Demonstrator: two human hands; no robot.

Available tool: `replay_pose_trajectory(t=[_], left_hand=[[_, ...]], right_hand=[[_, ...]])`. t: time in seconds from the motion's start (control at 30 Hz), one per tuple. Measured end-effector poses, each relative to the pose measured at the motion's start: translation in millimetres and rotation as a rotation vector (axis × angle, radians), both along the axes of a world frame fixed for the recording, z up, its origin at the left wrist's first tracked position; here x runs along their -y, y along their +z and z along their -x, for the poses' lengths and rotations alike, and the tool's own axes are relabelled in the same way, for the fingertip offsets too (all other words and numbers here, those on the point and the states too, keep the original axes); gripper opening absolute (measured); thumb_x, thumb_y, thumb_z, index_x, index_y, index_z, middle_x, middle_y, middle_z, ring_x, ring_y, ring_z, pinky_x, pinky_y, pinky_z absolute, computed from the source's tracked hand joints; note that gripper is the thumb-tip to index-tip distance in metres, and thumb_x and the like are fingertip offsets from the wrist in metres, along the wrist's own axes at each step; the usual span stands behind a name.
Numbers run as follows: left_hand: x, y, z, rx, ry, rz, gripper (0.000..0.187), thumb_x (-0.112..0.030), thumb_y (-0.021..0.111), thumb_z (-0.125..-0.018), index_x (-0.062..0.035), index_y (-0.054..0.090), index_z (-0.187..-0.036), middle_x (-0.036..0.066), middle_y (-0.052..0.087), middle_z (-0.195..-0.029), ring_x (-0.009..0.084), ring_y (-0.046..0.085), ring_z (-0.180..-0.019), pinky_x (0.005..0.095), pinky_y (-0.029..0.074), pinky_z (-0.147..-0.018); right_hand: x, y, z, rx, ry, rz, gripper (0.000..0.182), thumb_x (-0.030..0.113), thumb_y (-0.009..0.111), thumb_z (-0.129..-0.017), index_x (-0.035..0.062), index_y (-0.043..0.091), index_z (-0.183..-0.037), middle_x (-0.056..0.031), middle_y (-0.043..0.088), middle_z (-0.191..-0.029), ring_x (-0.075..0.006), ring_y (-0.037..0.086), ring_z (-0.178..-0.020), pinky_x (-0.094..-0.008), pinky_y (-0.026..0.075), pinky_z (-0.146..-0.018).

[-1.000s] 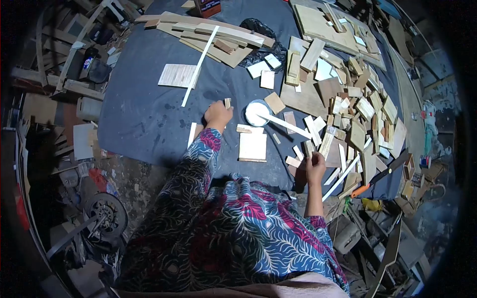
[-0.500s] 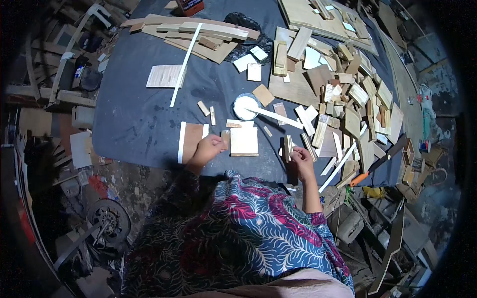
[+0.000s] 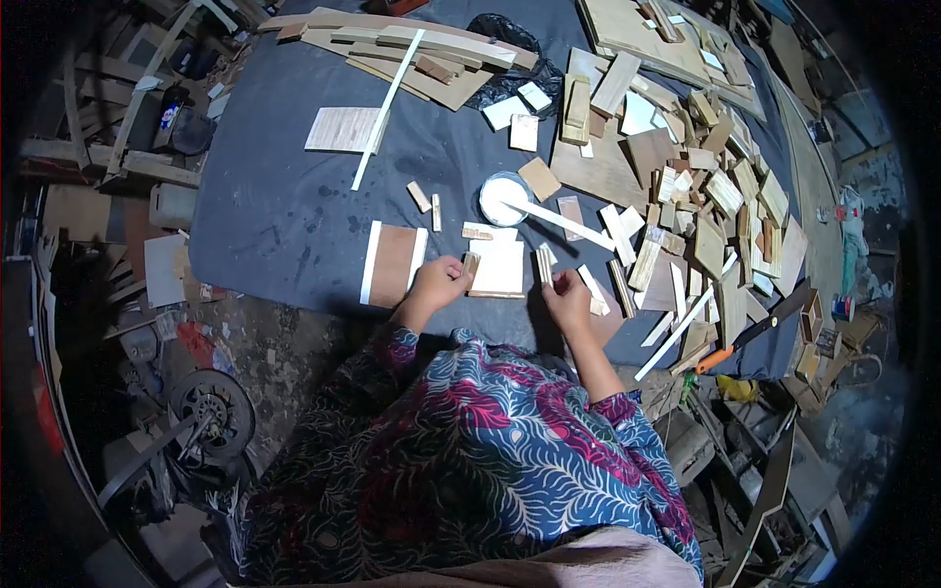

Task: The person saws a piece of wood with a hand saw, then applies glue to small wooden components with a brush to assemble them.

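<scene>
My left hand [image 3: 441, 283] pinches a small wooden block [image 3: 471, 265] at the left edge of a pale square board [image 3: 498, 265]. On the other side, my right hand [image 3: 569, 302] grips a short wooden strip [image 3: 545, 264], held upright, slightly apart from the board's right edge. Another small wood piece [image 3: 477, 231] lies along the board's far edge. Behind it stands a round tub of white glue [image 3: 502, 188], with a pale stick [image 3: 564, 224] resting across it. A brown panel with white side strips [image 3: 396, 265] lies left of my left hand.
A large heap of wood offcuts [image 3: 725, 191] covers the table's right side. An orange-handled saw [image 3: 716, 360] lies at the right front edge. Long boards [image 3: 421, 59] and a black plastic bag [image 3: 505, 34] are at the back. Two small blocks [image 3: 420, 197] lie left of the tub.
My right hand has brought the wooden strip leftward, closer to the pale board. My left hand's block is slightly nearer the board. The whole view has shifted a little.
</scene>
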State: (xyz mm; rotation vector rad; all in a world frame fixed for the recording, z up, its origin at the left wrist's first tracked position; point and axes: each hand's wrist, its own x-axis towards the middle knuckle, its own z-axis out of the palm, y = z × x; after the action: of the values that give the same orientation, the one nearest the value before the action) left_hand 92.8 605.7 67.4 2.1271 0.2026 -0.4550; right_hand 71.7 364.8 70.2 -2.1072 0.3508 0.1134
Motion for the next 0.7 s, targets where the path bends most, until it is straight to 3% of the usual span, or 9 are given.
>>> replay_pose_trajectory(t=[0.1,0.23,0.33,0.4,0.5,0.57,0.63,0.7], left_hand=[[-4.2,-3.8,1.5,0.019,-0.005,-0.043,0.03,-0.025,0.065,-0.072,-0.0004,0.059,-0.087,0.014,0.063,-0.077,0.0261,0.062,-0.072,0.0325,0.048,-0.064],[-3.5,-7.5,4.2,0.077,0.064,0.038,0.029,-0.022,0.062,-0.074,-0.0013,0.057,-0.094,0.014,0.062,-0.074,0.029,0.061,-0.071,0.0348,0.048,-0.064],[0.1,1.2,4.7,0.196,0.037,-0.16,0.031,-0.016,0.058,-0.077,0.0001,0.053,-0.104,0.016,0.061,-0.085,0.0275,0.06,-0.074,0.0326,0.048,-0.065],[1.7,0.5,3.0,0.53,0.054,-0.301,0.03,-0.013,0.055,-0.079,-0.0008,0.051,-0.106,0.017,0.058,-0.092,0.0306,0.059,-0.076,0.0345,0.048,-0.065],[5.1,12.7,2.7,0.464,0.019,-0.204,0.023,-0.012,0.056,-0.078,-0.0008,0.054,-0.098,0.016,0.055,-0.09,0.0279,0.059,-0.074,0.0343,0.048,-0.064],[6.1,13.7,1.9,0.435,-0.008,-0.131,0.018,-0.01,0.06,-0.075,-0.0008,0.056,-0.09,0.015,0.054,-0.085,0.025,0.058,-0.069,0.0328,0.048,-0.06],[8.2,7.6,5.9,0.413,-0.059,-0.099,0.018,-0.009,0.061,-0.074,-0.0012,0.056,-0.09,0.014,0.054,-0.086,0.0263,0.058,-0.072,0.0334,0.047,-0.063],[10.4,11.8,11.8,0.388,-0.108,-0.072,0.02,-0.008,0.062,-0.073,-0.0016,0.056,-0.09,0.014,0.054,-0.086,0.0276,0.057,-0.075,0.034,0.047,-0.065]], right_hand=[[9.3,7.2,9.0,-0.04,0.119,0.243,0.02,0.011,0.065,-0.067,-0.0014,0.052,-0.077,-0.0168,0.057,-0.064,-0.0295,0.058,-0.06,-0.0353,0.046,-0.057],[15.2,12.0,16.7,-0.048,0.076,0.178,0.019,0.01,0.064,-0.068,-0.0011,0.052,-0.076,-0.0154,0.058,-0.064,-0.0267,0.058,-0.059,-0.0337,0.045,-0.056],[17.9,6.5,20.8,-0.049,-0.011,0.139,0.018,0.009,0.065,-0.067,-0.0007,0.053,-0.075,-0.0134,0.057,-0.063,-0.0236,0.058,-0.058,-0.0316,0.045,-0.056],[19.5,9.4,22.5,-0.039,-0.039,0.07,0.018,0.009,0.066,-0.066,0.0,0.053,-0.075,-0.0115,0.057,-0.063,-0.0211,0.057,-0.058,-0.0295,0.044,-0.056],[25.6,20.6,25.8,-0.079,0.12,0.148,0.018,0.007,0.067,-0.063,0.0011,0.054,-0.074,-0.0107,0.056,-0.063,-0.0203,0.056,-0.059,-0.0295,0.044,-0.057],[34.1,19.4,21.2,-0.092,0.079,0.18,0.018,0.007,0.067,-0.063,0.001,0.054,-0.074,-0.0106,0.056,-0.063,-0.0204,0.056,-0.059,-0.0297,0.044,-0.057],[41.5,27.9,16.8,-0.153,0.014,0.287,0.015,0.006,0.066,-0.063,0.0012,0.055,-0.073,-0.0106,0.057,-0.065,-0.0206,0.057,-0.061,-0.0305,0.045,-0.057],[57.2,17.2,15.0,-0.073,-0.033,0.238,0.015,0.007,0.066,-0.063,0.0012,0.056,-0.073,-0.0105,0.057,-0.065,-0.0204,0.057,-0.06,-0.0303,0.045,-0.058]])
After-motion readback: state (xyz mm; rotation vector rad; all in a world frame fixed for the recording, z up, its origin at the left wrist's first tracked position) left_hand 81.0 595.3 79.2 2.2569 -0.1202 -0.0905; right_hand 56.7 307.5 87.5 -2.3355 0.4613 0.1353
